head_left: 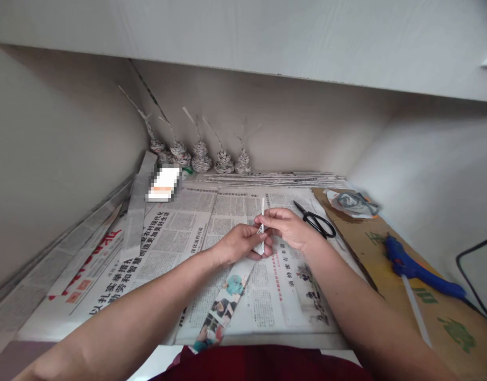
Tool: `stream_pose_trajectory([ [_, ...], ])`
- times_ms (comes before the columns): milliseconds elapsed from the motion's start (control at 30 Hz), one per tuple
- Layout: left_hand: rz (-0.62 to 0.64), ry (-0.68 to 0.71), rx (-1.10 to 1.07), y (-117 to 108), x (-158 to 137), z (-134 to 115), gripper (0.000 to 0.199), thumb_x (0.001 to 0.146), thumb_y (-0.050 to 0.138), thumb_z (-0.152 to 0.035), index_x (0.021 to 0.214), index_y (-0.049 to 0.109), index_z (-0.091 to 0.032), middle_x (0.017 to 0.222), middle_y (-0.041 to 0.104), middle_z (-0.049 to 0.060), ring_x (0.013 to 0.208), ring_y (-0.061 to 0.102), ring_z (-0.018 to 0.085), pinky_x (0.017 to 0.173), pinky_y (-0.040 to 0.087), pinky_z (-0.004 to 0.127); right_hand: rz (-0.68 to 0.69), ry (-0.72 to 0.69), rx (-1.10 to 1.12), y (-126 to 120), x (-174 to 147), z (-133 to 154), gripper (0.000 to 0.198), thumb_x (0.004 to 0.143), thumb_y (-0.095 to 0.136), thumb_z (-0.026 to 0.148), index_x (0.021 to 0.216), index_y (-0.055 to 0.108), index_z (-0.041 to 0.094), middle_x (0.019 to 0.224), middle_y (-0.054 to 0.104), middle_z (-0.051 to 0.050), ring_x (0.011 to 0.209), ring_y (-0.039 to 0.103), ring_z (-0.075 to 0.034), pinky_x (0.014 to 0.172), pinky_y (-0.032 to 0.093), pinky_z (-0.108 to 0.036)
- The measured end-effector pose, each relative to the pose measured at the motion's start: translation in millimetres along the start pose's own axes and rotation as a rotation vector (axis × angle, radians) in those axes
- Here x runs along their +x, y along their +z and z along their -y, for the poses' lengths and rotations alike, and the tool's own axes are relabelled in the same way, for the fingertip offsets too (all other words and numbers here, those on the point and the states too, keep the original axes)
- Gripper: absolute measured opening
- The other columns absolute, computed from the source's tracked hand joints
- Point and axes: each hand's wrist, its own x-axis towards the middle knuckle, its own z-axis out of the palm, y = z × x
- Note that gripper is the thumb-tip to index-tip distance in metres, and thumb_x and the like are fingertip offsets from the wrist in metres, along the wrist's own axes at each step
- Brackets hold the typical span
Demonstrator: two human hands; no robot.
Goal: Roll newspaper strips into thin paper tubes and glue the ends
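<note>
Rolling a newspaper strip over the papered surface.

My left hand [237,243] and right hand [286,226] both pinch the paper strip [227,296] closed-fingered around a thin stick [263,211]; scissors [316,219] just beyond, paper cones [201,159] farthest.

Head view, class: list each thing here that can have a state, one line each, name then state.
newspaper strip: partly rolled, pinched by both hands
left hand: closed on the strip
right hand: closed on the strip
scissors: shut, lying flat
glue gun: lying down, stick loaded
paper cones: finished, standing upright
</note>
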Motion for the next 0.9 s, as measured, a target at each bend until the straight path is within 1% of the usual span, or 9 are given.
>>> stream_pose_trajectory([
  [100,0.01,-0.013,0.003,-0.2,0.8,1.3,0.041,0.08,0.058,-0.051,0.091,0.068,-0.012,0.084,0.068,0.01,0.09,0.065,0.021,0.074,0.053,0.032,-0.142,-0.032,0.045,-0.3,1.7,-1.1,0.033,0.065,0.078,0.042,0.067,0.057,0.018,0.063,0.063,-0.001,0.041,0.053,-0.011,0.038,0.04,-0.025],
  [167,0.011,-0.02,-0.003,-0.5,1.2,1.8,0.041,0.08,0.059,-0.051,0.091,0.068,-0.012,0.084,0.069,0.01,0.089,0.065,0.021,0.073,0.053,0.032,-0.196,-0.055,0.069,-0.6,2.6,-1.0,0.033,0.063,0.08,0.041,0.067,0.058,0.017,0.07,0.066,-0.002,0.043,0.053,-0.009,0.04,0.041,-0.024],
  [267,-0.01,-0.016,-0.017,-1.2,1.2,0.9,0.041,0.08,0.059,-0.05,0.09,0.068,-0.012,0.083,0.069,0.01,0.086,0.065,0.02,0.072,0.053,0.032,-0.089,-0.04,0.048,-1.0,2.3,0.1,0.032,0.07,0.074,0.045,0.083,0.065,0.017,0.068,0.065,-0.002,0.046,0.055,-0.011,0.046,0.044,-0.026],
  [333,-0.016,-0.022,-0.019,-1.1,0.9,-0.1,0.039,0.08,0.06,-0.05,0.089,0.068,-0.012,0.084,0.069,0.009,0.085,0.065,0.019,0.072,0.053,0.032,-0.057,-0.037,0.033,-1.5,2.7,-0.4,0.03,0.071,0.073,0.044,0.083,0.066,0.017,0.064,0.063,-0.001,0.046,0.054,-0.011,0.048,0.043,-0.026],
  [433,-0.005,-0.057,-0.014,0.4,0.6,-0.8,0.038,0.079,0.061,-0.048,0.088,0.067,-0.012,0.083,0.068,0.009,0.085,0.065,0.02,0.071,0.052,0.031,-0.179,-0.069,0.063,-2.5,5.2,-3.1,0.027,0.066,0.079,0.037,0.068,0.061,0.017,0.065,0.064,0.0,0.05,0.054,-0.009,0.049,0.041,-0.023],
  [500,0.0,-0.071,-0.012,1.1,0.8,-0.9,0.038,0.079,0.061,-0.048,0.089,0.067,-0.012,0.082,0.068,0.009,0.085,0.065,0.019,0.07,0.052,0.03,-0.226,-0.089,0.088,-2.8,5.9,-4.4,0.027,0.065,0.08,0.036,0.067,0.061,0.016,0.069,0.065,-0.001,0.055,0.056,-0.01,0.05,0.042,-0.022],
  [667,-0.028,-0.075,-0.029,0.2,2.2,0.1,0.04,0.078,0.061,-0.05,0.088,0.066,-0.012,0.082,0.067,0.009,0.08,0.065,0.018,0.07,0.052,0.03,-0.045,-0.013,0.033,-1.5,3.1,-3.2,0.031,0.073,0.07,0.046,0.086,0.067,0.018,0.066,0.065,-0.003,0.047,0.056,-0.014,0.044,0.044,-0.028],
  [800,-0.008,-0.06,-0.034,0.4,2.3,1.5,0.041,0.076,0.062,-0.051,0.087,0.067,-0.012,0.081,0.067,0.01,0.079,0.064,0.018,0.07,0.052,0.03,-0.192,-0.044,0.062,-1.7,5.2,-4.1,0.029,0.064,0.08,0.039,0.066,0.061,0.016,0.061,0.064,-0.001,0.044,0.051,-0.009,0.042,0.039,-0.023],
  [900,-0.019,-0.054,-0.028,1.1,1.5,0.4,0.041,0.077,0.061,-0.052,0.086,0.066,-0.012,0.08,0.067,0.009,0.076,0.064,0.017,0.067,0.052,0.029,-0.181,-0.07,0.09,-2.8,5.9,-5.2,0.028,0.067,0.078,0.04,0.074,0.065,0.016,0.071,0.067,-0.003,0.05,0.055,-0.009,0.048,0.044,-0.023],
])
